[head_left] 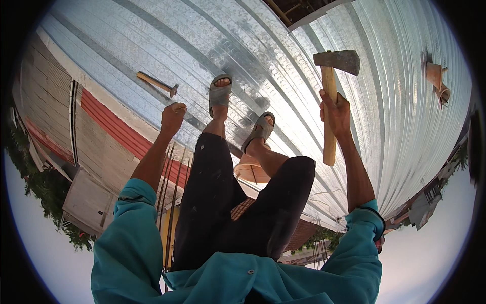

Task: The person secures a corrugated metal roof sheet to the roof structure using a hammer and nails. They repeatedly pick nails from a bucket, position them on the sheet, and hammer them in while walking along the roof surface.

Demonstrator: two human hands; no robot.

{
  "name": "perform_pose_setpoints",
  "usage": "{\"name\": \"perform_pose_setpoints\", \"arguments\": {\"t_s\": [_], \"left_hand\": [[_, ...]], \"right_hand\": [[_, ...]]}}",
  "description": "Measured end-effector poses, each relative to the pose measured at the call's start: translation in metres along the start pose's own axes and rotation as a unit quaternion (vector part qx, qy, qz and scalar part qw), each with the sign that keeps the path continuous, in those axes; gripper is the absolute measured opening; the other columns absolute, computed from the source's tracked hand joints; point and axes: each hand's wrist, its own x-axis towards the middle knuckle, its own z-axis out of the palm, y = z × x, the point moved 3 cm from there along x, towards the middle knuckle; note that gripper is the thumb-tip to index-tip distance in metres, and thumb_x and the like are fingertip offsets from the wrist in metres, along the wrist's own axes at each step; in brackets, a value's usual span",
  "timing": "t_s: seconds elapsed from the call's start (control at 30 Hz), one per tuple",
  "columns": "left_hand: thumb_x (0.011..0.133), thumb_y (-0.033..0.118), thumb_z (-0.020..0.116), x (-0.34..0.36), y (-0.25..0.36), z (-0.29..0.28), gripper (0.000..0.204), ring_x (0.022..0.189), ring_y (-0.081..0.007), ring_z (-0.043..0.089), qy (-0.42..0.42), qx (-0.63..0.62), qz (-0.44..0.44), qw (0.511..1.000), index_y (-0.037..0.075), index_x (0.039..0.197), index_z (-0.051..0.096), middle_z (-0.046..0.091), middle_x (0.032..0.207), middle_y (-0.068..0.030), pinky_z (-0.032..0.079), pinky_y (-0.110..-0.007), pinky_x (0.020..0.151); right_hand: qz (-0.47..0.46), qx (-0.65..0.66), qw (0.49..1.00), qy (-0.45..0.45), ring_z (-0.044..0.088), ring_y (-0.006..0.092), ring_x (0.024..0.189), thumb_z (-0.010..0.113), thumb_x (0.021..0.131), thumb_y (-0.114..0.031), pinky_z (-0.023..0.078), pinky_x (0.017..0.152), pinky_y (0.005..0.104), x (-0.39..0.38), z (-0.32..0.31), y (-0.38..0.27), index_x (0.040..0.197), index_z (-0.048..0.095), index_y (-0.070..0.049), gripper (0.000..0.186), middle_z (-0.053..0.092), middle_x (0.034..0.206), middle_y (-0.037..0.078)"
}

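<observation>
My right hand (338, 112) is wrapped round the wooden handle of a hatchet (329, 144). Its dark metal head is uppermost, above the ribbed metal roofing sheets (283, 66). On the left, my left hand (173, 117) is closed with the fingers curled in. Whatever it may hold is hidden. A hammer (156, 82) with a wooden handle lies on the sheets just beyond that hand, apart from it. My feet, in grey sandals (219, 95), rest on the metal between the two hands.
A dark opening (298, 9) breaks the roofing at the far edge. Brownish-orange pieces (434, 76) lie at the far right. Along the left runs a red strip of roofing (119, 125). Thin upright rods (167, 182) stand by my left leg, and a round orange-brown container (251, 169) shows between my legs.
</observation>
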Motion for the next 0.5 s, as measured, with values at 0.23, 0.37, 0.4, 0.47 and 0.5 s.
{"name": "perform_pose_setpoints", "arguments": {"t_s": [0.23,0.37,0.4,0.47,0.5], "left_hand": [[0.086,0.017,0.069,-0.102,-0.024,0.092,0.025,0.087,-0.0242,0.074,0.001,-0.116,-0.103,0.988,0.001,0.104,0.076,0.076,0.092,-0.0173,0.056,-0.036,0.079],[0.087,0.018,0.066,-0.139,0.0,0.133,0.025,0.089,-0.0266,0.074,0.09,-0.053,-0.078,0.991,0.003,0.104,0.076,0.076,0.096,-0.0175,0.056,-0.035,0.083],[0.087,0.018,0.066,-0.152,-0.006,0.139,0.025,0.089,-0.0265,0.074,0.099,-0.072,-0.092,0.988,0.003,0.105,0.076,0.076,0.096,-0.0175,0.056,-0.036,0.083],[0.087,0.018,0.066,-0.174,-0.012,0.145,0.027,0.091,-0.0263,0.074,0.117,-0.11,-0.114,0.98,0.002,0.106,0.076,0.076,0.097,-0.0174,0.056,-0.036,0.084],[0.087,0.018,0.066,-0.186,-0.014,0.15,0.028,0.091,-0.0262,0.074,0.115,-0.136,-0.132,0.975,0.001,0.106,0.076,0.076,0.097,-0.0172,0.056,-0.036,0.084]], "right_hand": [[0.035,-0.123,0.991,-0.043,0.054,0.0089,0.049,0.071,0.096,-0.035,0.044,0.045,0.0262,-0.016,-0.043,0.038,0.087,0.061,-0.003,0.035,0.057,0.065,0.002],[0.034,-0.15,0.986,-0.068,0.054,0.0098,0.048,0.071,0.096,-0.036,0.044,0.043,0.0268,-0.015,-0.063,0.076,0.086,0.06,-0.004,0.035,0.057,0.065,0.003],[0.041,-0.145,0.985,-0.078,0.054,0.0099,0.047,0.071,0.096,-0.036,0.044,0.042,0.0268,-0.019,-0.069,0.088,0.085,0.059,-0.004,0.035,0.057,0.065,0.003],[0.045,-0.128,0.986,-0.093,0.055,0.0107,0.047,0.071,0.097,-0.037,0.045,0.041,0.0276,-0.025,-0.083,0.113,0.085,0.059,-0.004,0.037,0.056,0.064,0.003],[0.051,-0.138,0.985,-0.091,0.055,0.011,0.047,0.07,0.097,-0.037,0.045,0.041,0.0278,-0.031,-0.089,0.12,0.086,0.059,-0.004,0.037,0.056,0.064,0.003]]}}
